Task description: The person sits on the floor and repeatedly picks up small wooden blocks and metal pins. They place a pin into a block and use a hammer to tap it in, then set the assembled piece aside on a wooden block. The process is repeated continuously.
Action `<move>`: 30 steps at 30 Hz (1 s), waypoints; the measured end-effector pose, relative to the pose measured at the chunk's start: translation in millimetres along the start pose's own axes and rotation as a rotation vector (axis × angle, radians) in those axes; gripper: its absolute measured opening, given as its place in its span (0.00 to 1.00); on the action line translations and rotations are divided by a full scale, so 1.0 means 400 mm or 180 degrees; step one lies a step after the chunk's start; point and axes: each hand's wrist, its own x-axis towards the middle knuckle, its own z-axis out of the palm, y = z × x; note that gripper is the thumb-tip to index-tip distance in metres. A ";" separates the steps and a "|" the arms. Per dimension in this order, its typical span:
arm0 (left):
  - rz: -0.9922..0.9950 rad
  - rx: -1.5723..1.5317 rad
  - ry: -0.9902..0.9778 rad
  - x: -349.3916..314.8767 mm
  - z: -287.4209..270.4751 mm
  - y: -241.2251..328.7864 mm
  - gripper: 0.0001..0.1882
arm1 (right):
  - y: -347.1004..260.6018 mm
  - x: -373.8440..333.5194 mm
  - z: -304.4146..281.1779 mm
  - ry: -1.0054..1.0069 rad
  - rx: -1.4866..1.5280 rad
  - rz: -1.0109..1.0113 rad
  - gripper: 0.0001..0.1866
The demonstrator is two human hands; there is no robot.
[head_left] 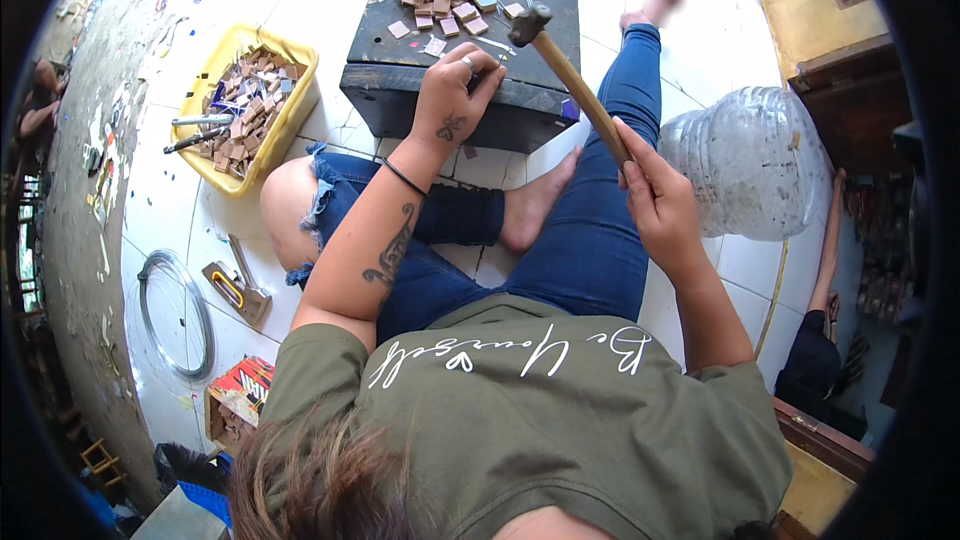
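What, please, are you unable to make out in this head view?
Head view:
Bare left hand: anything pinched is too small, finger-covered.
Yellow plastic basket: floor hidden by brown square blocks.
Red cardboard box: right side hidden behind olive fabric sleeve.
Bare right foot: toes blurred.

Small, square, brown blocks [441,6] look like matt wood, heaped toward the far edge of the black, box-shaped stand [380,90], its finish dull and scuffed. The long-handled hammer [583,98] pairs smooth tan wood with dark, worn metal. The rectangular yellow basin [303,105] looks like smooth plastic; the round silver wire coil [206,330], shiny metal.
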 end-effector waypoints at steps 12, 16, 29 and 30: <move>-0.0525 -0.0067 -0.0240 -0.011 -0.045 0.076 0.08 | 0.146 0.095 0.128 0.0631 -0.1674 -0.0327 0.19; -0.0645 -0.0132 -0.0612 -0.033 -0.064 0.127 0.09 | 0.099 0.137 0.122 0.1180 -0.2001 -0.1186 0.20; -0.1285 -0.1436 -0.0707 -0.061 -0.048 0.162 0.15 | 0.000 0.235 0.162 -0.0062 0.1403 -0.0519 0.09; -0.1320 -0.1405 -0.0767 -0.062 -0.048 0.160 0.16 | 0.001 0.236 0.160 -0.0103 0.1480 -0.0426 0.09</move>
